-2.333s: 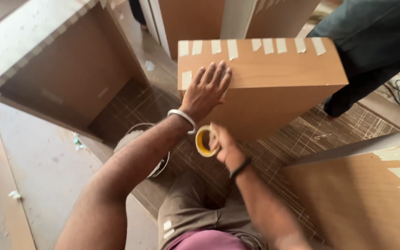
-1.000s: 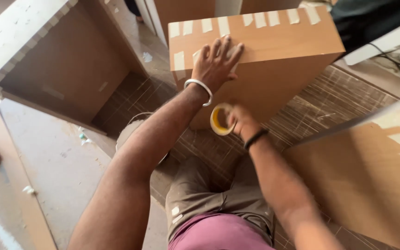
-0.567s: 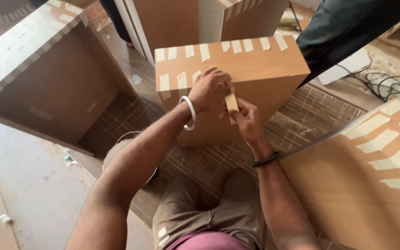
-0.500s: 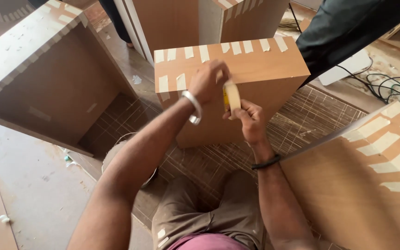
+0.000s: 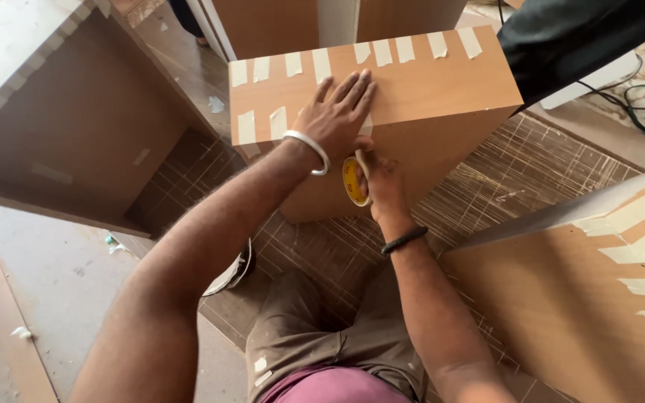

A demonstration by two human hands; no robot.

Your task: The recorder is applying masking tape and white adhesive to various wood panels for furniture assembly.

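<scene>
Roughly, by size:
Box: the tall brown laminated wooden box (image 5: 412, 89) stood upright on the floor in front of the kneeling person, its top face edged with short pale strips of masking tape (image 5: 321, 63) along the far side and left end.
Neighbouring pieces: a larger open brown wooden cabinet (image 5: 76, 127) lay to the left; a slanted brown panel with tape strips (image 5: 599, 291) leaned at the right.
Floor: a scratched dark wood-grain sheet (image 5: 516, 172) lay under the box.
Other person: a dark sleeve (image 5: 584, 37) reached in at the top right, apart from the work.
Left hand (image 5: 335, 112): it lay flat on the box top near the front edge, fingers spread and pressing down, holding nothing.
Right hand (image 5: 382, 179): its fingers were closed around the small yellow-cored roll of masking tape (image 5: 354, 181), held against the box's front face just below the top edge.
Step in hand, as I judged it: a fresh strip was being laid over the front edge, the left hand pinning its end.
Next move, by my judgement: it would call for drawing the roll downward, keeping the strip taut, then tearing it and rubbing it flat.
</scene>
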